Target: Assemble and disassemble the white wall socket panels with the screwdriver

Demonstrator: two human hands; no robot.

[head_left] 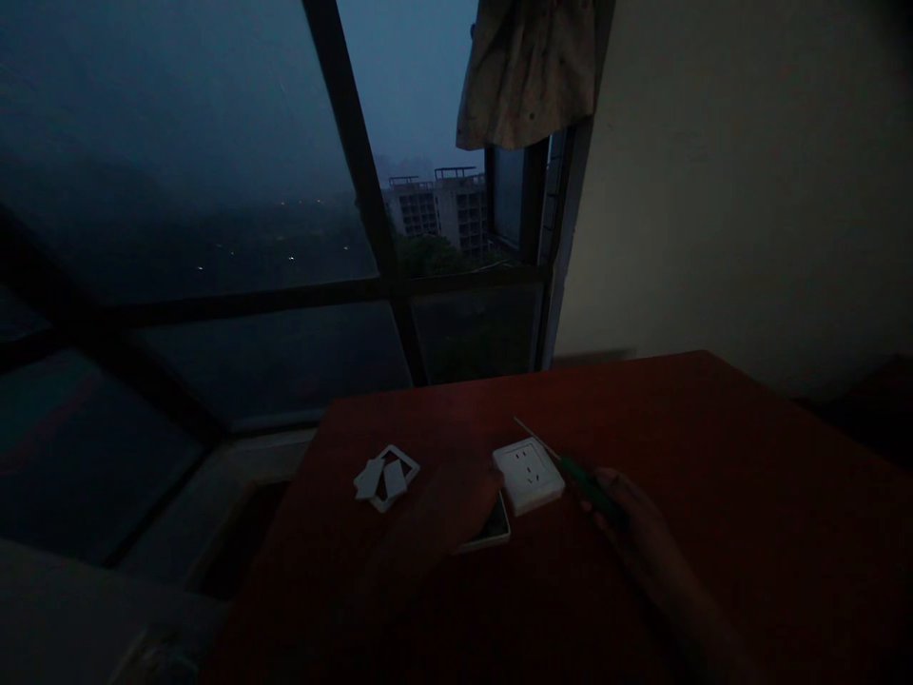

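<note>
In dim light, a white wall socket (pixel 528 473) with several dark slots lies on the red-brown table. My left hand (pixel 467 495) is closed at its left edge, fingertips overlapping the rim; the underside of the grip is hidden. Partly beneath that hand, a white-rimmed box (pixel 492 539) with a dark inside shows. My right hand (pixel 620 504) is wrapped around the green handle of a screwdriver (pixel 581 476). The thin shaft points up and left, passing across the socket's upper right corner in this view; whether it touches is unclear.
Left of my hands lies a white square frame (pixel 410 464) with two white plates (pixel 395 479) on it. The table (pixel 642 400) stands against a large window (pixel 249 304) and a pale wall (pixel 713 209). A curtain (pixel 528 76) hangs above.
</note>
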